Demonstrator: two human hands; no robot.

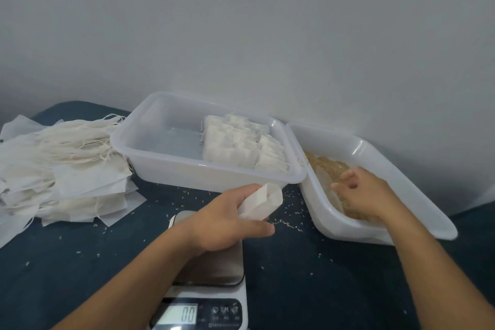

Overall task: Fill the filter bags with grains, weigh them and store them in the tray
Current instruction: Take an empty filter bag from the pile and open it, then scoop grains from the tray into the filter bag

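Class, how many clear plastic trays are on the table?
2. One tray sits at centre holding filled filter bags; the other tray, tilted on the right, holds grains. None seems hidden.

We see a dark blue desk [80, 270] filling the lower frame. At left lies a heap of empty filter bags [59, 166] with strings. At centre stands a clear tray [166, 169] holding filled bags; touching it at right, a tilted tray of grains [356, 233]. A digital scale [211, 289] sits at bottom centre. We see loose grains [288, 222] scattered over the cloth between them.
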